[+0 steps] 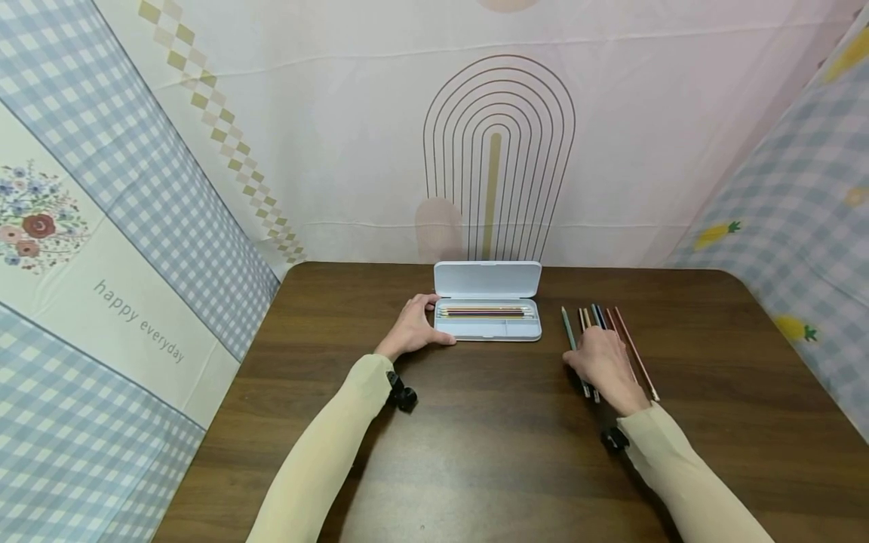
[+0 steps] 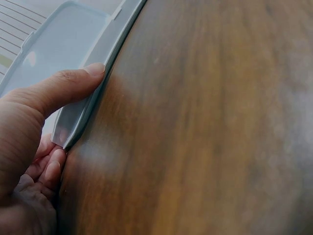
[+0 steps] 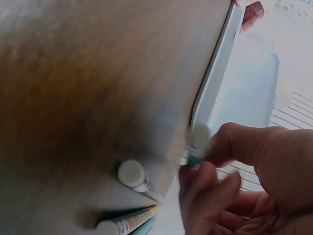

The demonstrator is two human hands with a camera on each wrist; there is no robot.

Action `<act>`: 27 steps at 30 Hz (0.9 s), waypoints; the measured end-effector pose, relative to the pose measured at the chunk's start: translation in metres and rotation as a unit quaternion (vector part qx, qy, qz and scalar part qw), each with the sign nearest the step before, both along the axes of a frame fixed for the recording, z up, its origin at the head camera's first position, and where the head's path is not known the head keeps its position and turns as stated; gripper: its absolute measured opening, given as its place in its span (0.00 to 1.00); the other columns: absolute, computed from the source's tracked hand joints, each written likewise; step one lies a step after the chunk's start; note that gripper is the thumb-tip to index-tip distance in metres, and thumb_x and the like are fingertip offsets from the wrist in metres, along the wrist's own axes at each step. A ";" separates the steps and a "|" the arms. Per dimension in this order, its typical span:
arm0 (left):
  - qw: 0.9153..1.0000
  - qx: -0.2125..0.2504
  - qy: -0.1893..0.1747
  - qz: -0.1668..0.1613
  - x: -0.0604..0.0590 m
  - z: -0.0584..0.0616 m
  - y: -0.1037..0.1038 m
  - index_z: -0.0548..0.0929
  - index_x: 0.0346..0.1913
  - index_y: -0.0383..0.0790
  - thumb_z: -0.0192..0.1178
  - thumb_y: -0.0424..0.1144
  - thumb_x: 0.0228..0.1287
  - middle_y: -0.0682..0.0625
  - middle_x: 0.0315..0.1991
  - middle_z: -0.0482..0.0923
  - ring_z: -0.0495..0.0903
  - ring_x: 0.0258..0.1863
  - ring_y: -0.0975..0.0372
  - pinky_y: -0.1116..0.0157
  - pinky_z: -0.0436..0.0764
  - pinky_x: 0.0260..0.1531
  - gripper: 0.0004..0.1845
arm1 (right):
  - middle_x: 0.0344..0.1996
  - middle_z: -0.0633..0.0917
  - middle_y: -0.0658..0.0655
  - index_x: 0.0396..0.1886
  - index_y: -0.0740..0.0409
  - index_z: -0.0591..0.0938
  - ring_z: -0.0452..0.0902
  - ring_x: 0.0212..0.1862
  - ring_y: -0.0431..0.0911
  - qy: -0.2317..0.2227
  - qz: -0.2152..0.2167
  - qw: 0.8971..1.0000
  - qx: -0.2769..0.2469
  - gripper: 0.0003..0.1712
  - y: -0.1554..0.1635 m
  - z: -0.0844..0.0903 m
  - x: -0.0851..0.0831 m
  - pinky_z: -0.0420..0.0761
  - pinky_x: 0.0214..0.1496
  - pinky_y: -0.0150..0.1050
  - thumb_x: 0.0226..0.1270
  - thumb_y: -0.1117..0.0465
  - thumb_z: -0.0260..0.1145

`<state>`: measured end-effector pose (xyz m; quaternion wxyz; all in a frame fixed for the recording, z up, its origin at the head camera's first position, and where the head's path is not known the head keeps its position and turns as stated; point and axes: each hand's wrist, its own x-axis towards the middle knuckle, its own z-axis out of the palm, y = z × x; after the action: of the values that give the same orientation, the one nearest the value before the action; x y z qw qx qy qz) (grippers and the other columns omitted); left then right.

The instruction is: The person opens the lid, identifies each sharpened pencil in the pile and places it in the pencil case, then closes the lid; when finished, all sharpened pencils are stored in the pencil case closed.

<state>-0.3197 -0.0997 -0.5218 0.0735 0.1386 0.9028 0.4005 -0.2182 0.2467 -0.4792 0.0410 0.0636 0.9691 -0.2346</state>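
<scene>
An open white pencil case (image 1: 487,290) lies at the far middle of the dark wooden table (image 1: 475,445), with several coloured pencils (image 1: 483,311) in its tray. My left hand (image 1: 416,326) grips the case's left end: the thumb (image 2: 73,83) lies along its front edge (image 2: 80,115) and the fingers curl at the corner. To the right lies a row of loose coloured pencils (image 1: 621,324). My right hand (image 1: 600,360) rests over them and pinches the near end of a green pencil (image 3: 194,159) between thumb and fingers. That green pencil (image 1: 566,326) is the leftmost of the row.
Patterned cloth walls (image 1: 136,249) close in the table on the left, back and right. Other loose pencil ends (image 3: 134,177) lie beside my right hand. Bare wood stretches between the hands and toward the near edge.
</scene>
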 end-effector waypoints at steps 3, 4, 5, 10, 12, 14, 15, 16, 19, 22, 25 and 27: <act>1.000 -0.001 0.000 0.001 0.000 0.000 0.000 0.72 0.78 0.36 0.87 0.47 0.52 0.38 0.71 0.76 0.73 0.72 0.48 0.49 0.74 0.76 0.52 | 0.09 0.64 0.43 0.08 0.48 0.66 0.63 0.17 0.41 0.018 -0.005 1.000 -0.006 0.30 0.002 0.000 0.002 0.65 0.24 0.36 0.67 0.59 0.70; 1.000 -0.001 0.000 0.001 0.000 0.000 0.000 0.72 0.78 0.36 0.87 0.47 0.52 0.38 0.71 0.76 0.73 0.72 0.48 0.49 0.74 0.76 0.52 | 0.09 0.64 0.43 0.08 0.47 0.66 0.63 0.17 0.40 0.024 -0.006 1.000 -0.008 0.30 0.002 0.000 0.003 0.65 0.24 0.36 0.67 0.59 0.70; 1.000 -0.001 0.000 0.001 0.000 0.000 0.000 0.72 0.78 0.36 0.87 0.47 0.52 0.37 0.71 0.76 0.73 0.72 0.48 0.49 0.74 0.76 0.52 | 0.09 0.63 0.43 0.08 0.47 0.65 0.62 0.17 0.40 0.034 -0.005 0.999 -0.010 0.30 0.003 0.000 0.004 0.64 0.24 0.36 0.66 0.59 0.70; 1.000 0.002 -0.001 0.000 0.000 0.001 0.000 0.72 0.78 0.36 0.87 0.46 0.51 0.37 0.71 0.76 0.72 0.72 0.47 0.49 0.74 0.77 0.53 | 0.13 0.71 0.46 0.10 0.49 0.72 0.68 0.22 0.45 0.087 0.005 0.996 -0.001 0.23 0.004 0.003 0.009 0.65 0.27 0.37 0.62 0.58 0.71; 1.000 0.002 -0.001 -0.001 0.000 0.001 0.000 0.72 0.78 0.36 0.87 0.46 0.51 0.37 0.71 0.76 0.72 0.72 0.47 0.49 0.74 0.77 0.53 | 0.16 0.78 0.49 0.15 0.52 0.79 0.73 0.25 0.47 0.096 0.009 0.995 -0.001 0.18 0.003 0.006 0.011 0.68 0.28 0.38 0.62 0.57 0.73; 1.000 0.003 -0.001 0.000 0.000 0.000 0.000 0.72 0.78 0.36 0.87 0.47 0.51 0.38 0.71 0.76 0.72 0.72 0.48 0.49 0.74 0.77 0.53 | 0.20 0.83 0.52 0.21 0.55 0.85 0.76 0.27 0.48 0.096 0.014 0.995 -0.003 0.13 0.001 0.008 0.013 0.70 0.28 0.38 0.63 0.56 0.74; 1.000 0.003 0.000 0.000 0.000 0.000 -0.001 0.72 0.78 0.36 0.87 0.47 0.51 0.38 0.71 0.76 0.72 0.72 0.48 0.49 0.74 0.77 0.53 | 0.21 0.84 0.53 0.24 0.56 0.86 0.77 0.27 0.48 0.097 0.019 0.995 -0.006 0.12 0.000 0.010 0.014 0.70 0.28 0.37 0.63 0.56 0.74; 1.000 0.003 0.000 -0.001 0.000 0.000 -0.001 0.72 0.78 0.36 0.87 0.47 0.51 0.38 0.71 0.76 0.73 0.72 0.48 0.49 0.74 0.77 0.53 | 0.22 0.85 0.53 0.25 0.58 0.87 0.77 0.28 0.47 0.096 0.023 0.995 -0.010 0.11 -0.001 0.011 0.015 0.71 0.28 0.37 0.64 0.56 0.74; 1.000 0.004 0.003 -0.002 0.000 0.000 -0.002 0.72 0.78 0.36 0.87 0.46 0.51 0.38 0.70 0.76 0.73 0.71 0.47 0.49 0.74 0.76 0.53 | 0.22 0.85 0.53 0.27 0.59 0.88 0.76 0.26 0.46 0.104 0.042 0.994 -0.021 0.10 -0.005 0.015 0.016 0.71 0.29 0.37 0.63 0.57 0.73; 1.000 0.006 0.004 -0.002 -0.001 -0.001 -0.002 0.72 0.78 0.36 0.87 0.46 0.51 0.37 0.70 0.76 0.73 0.71 0.47 0.49 0.74 0.76 0.52 | 0.21 0.84 0.51 0.26 0.59 0.87 0.74 0.25 0.44 0.114 0.059 0.991 -0.027 0.09 -0.009 0.019 0.016 0.69 0.28 0.36 0.63 0.59 0.72; 1.000 0.003 0.004 -0.003 -0.001 -0.001 -0.002 0.72 0.78 0.36 0.87 0.47 0.52 0.38 0.71 0.76 0.73 0.71 0.48 0.49 0.74 0.76 0.52 | 0.20 0.82 0.50 0.26 0.59 0.87 0.73 0.24 0.43 0.125 0.077 0.989 -0.027 0.07 -0.011 0.020 0.015 0.67 0.28 0.35 0.62 0.61 0.71; 1.000 0.000 0.003 -0.004 -0.001 -0.001 -0.001 0.72 0.78 0.36 0.87 0.47 0.52 0.38 0.71 0.76 0.73 0.72 0.48 0.49 0.74 0.76 0.52 | 0.20 0.82 0.51 0.27 0.59 0.87 0.72 0.24 0.43 0.133 0.091 0.987 -0.030 0.06 -0.013 0.020 0.013 0.67 0.28 0.34 0.62 0.63 0.71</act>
<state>-0.3210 -0.1009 -0.5225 0.0725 0.1431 0.9023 0.4001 -0.2054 0.2334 -0.4596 -0.0651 -0.0577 0.9603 -0.2651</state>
